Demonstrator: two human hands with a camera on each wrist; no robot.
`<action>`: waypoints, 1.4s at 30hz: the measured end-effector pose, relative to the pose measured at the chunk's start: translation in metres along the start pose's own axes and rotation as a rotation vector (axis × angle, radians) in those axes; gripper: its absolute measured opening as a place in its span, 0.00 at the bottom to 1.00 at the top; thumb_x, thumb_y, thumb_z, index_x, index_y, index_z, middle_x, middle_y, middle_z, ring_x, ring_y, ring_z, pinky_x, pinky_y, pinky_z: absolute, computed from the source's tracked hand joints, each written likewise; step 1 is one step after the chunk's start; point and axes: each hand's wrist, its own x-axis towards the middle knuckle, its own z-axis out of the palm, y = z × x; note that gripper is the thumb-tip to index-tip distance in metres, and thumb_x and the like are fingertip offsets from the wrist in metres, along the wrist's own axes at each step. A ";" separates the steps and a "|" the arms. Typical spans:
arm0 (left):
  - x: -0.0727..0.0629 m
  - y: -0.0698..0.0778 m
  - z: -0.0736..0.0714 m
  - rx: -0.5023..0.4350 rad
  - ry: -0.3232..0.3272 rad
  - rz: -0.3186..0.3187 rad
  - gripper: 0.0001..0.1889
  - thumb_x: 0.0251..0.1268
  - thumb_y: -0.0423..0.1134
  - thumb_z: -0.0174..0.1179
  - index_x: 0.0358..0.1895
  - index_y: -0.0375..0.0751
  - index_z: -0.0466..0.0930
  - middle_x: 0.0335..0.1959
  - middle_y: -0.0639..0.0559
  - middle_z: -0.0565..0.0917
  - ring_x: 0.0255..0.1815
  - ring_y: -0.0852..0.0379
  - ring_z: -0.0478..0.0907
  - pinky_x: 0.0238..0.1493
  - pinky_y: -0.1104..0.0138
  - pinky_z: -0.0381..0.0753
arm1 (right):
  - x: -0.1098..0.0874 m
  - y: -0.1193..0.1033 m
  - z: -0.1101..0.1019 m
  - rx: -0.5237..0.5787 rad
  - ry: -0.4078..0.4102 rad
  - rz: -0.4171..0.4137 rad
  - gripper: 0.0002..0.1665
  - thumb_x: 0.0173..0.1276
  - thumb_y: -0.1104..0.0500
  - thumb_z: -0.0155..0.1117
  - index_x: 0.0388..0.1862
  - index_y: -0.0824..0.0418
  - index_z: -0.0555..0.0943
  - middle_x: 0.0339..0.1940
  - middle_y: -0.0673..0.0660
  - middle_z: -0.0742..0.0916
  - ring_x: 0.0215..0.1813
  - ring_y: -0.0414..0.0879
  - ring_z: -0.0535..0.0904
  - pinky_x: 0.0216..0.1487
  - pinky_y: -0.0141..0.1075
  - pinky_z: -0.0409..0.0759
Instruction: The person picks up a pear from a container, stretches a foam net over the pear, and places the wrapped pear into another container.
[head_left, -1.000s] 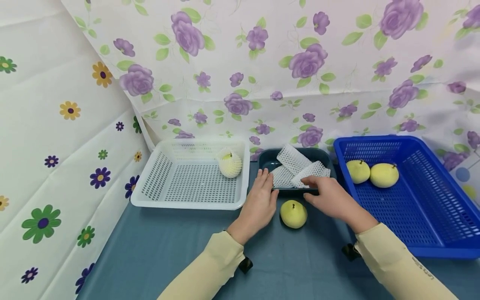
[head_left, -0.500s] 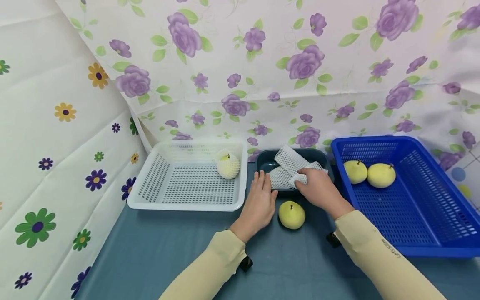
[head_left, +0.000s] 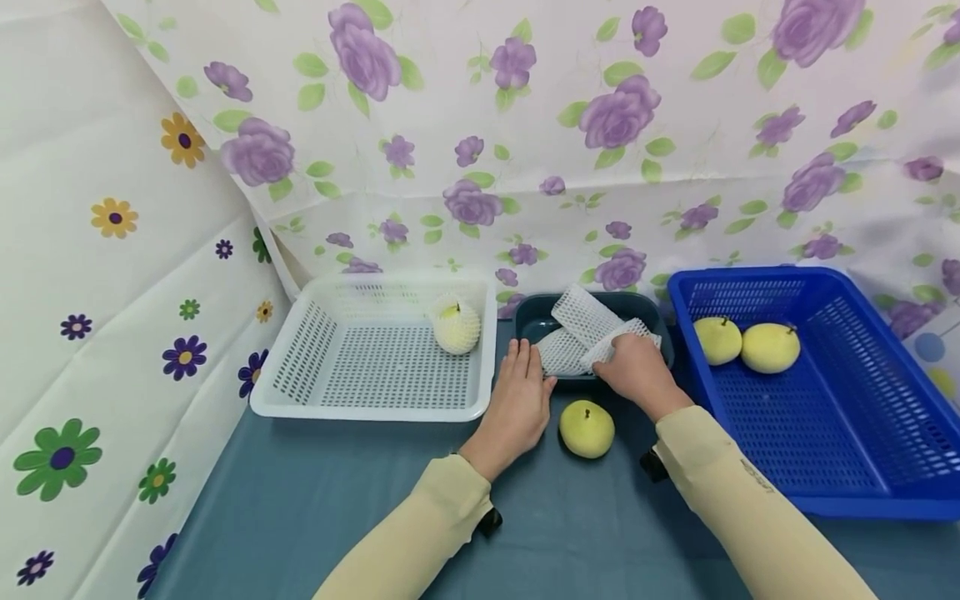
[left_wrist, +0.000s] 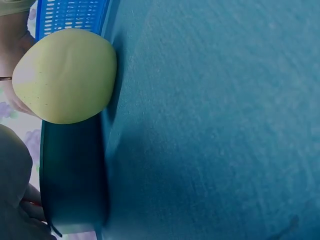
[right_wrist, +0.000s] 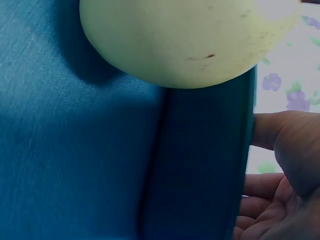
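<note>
White foam net sleeves lie in a small dark green tray in the head view. My right hand reaches over the tray's front rim and pinches the nearest foam net sleeve between thumb and fingers. With straight fingers, my left hand rests against the tray's front left corner. A yellow-green pear stands on the table in front of the tray, between both wrists. That pear looms large in the left wrist view. The right wrist view shows my right hand partly hidden behind the tray wall.
To the left stands a white perforated basket with one pear in a foam net. A blue basket at the right holds two bare pears. A flowered sheet hangs behind the containers.
My right hand has moved left and inward over the tray, its fingers closing on a foam net sleeve. The left hand stays at the tray's corner.
</note>
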 end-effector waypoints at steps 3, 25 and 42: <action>0.001 0.000 -0.003 0.001 0.002 0.005 0.31 0.77 0.50 0.29 0.71 0.30 0.52 0.73 0.35 0.54 0.76 0.42 0.45 0.74 0.54 0.54 | 0.003 0.002 0.000 0.016 -0.001 0.011 0.32 0.60 0.47 0.65 0.50 0.73 0.77 0.35 0.66 0.85 0.36 0.54 0.81 0.44 0.50 0.80; 0.002 0.009 -0.007 0.077 -0.028 -0.042 0.26 0.77 0.43 0.34 0.70 0.30 0.56 0.72 0.35 0.58 0.76 0.44 0.47 0.74 0.56 0.54 | 0.002 0.006 0.004 0.073 0.121 -0.024 0.14 0.66 0.58 0.53 0.27 0.61 0.84 0.19 0.54 0.81 0.22 0.46 0.74 0.25 0.36 0.71; 0.004 0.011 -0.008 0.055 -0.064 -0.074 0.27 0.76 0.44 0.37 0.71 0.32 0.55 0.73 0.37 0.57 0.76 0.44 0.47 0.74 0.56 0.53 | -0.015 -0.005 -0.020 0.199 0.335 -0.095 0.15 0.68 0.56 0.55 0.47 0.62 0.83 0.39 0.59 0.87 0.38 0.49 0.83 0.37 0.44 0.82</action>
